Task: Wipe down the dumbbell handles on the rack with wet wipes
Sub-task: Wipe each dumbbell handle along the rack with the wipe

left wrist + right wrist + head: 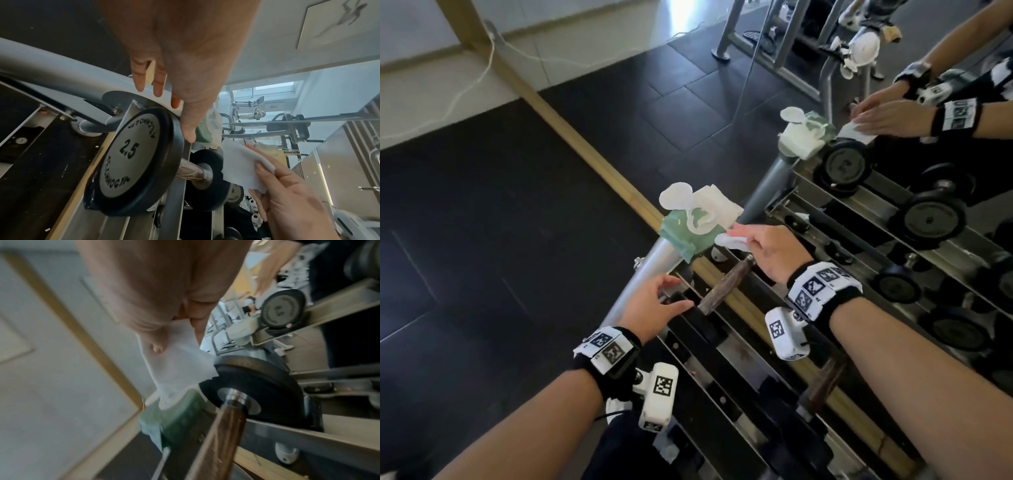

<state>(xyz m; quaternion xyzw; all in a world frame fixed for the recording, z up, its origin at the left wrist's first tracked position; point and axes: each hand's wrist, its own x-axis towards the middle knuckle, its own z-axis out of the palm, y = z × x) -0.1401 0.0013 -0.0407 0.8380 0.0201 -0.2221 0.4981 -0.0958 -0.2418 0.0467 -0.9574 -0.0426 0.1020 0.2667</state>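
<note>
Right hand (770,253) pinches a white wet wipe (242,168) just above the brown dumbbell handle (726,286) on the rack (722,359), left hand (654,308) hovers with fingers spread and empty over the near weight plate (127,162), whose 2.5 marking only the left wrist view shows.

We see a metal rack (726,359) carrying a dumbbell (141,160) at its top end, a green wipes pack (688,233) perched just beyond that dumbbell.
</note>
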